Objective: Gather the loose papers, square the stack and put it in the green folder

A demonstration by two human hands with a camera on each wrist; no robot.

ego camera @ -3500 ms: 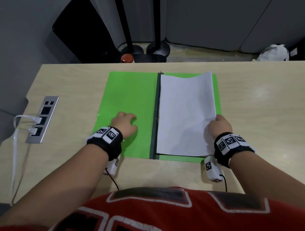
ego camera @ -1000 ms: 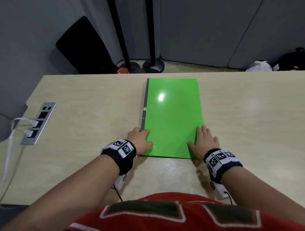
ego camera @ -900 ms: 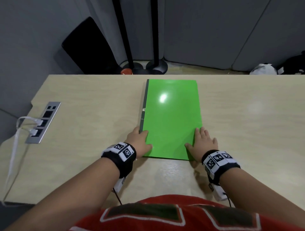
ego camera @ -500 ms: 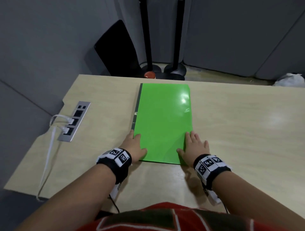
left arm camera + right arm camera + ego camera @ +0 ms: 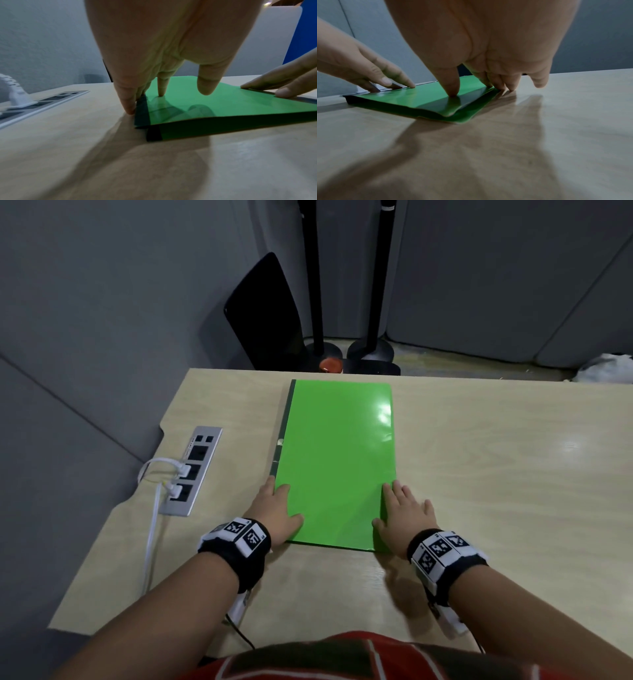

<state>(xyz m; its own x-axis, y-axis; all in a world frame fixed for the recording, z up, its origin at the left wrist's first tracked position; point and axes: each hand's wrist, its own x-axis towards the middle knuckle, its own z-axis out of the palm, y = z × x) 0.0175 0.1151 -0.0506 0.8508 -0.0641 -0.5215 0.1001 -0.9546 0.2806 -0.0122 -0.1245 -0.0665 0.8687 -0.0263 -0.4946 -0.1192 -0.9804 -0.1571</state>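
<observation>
**Closed folder held flat at its near corners**

The green folder (image 5: 337, 463) is lying closed on the worktop (image 5: 496, 474), dark spine to the left. The left hand (image 5: 274, 515) is resting extended fingers (image 5: 161, 86) on the near-left corner, thumb on the cover. The right hand (image 5: 406, 520) is pressing straight fingers (image 5: 452, 83) along the near-right edge. Neither hand is grasping anything. The wristbands (image 5: 239, 537) are showing square coded markers; no legible writing.

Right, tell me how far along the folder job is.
Done, it seems: the green folder lies closed on the desk, no loose papers in sight. In hand: the left hand and right hand rest flat at its near corners. Left: nothing visible beyond letting go.
</observation>
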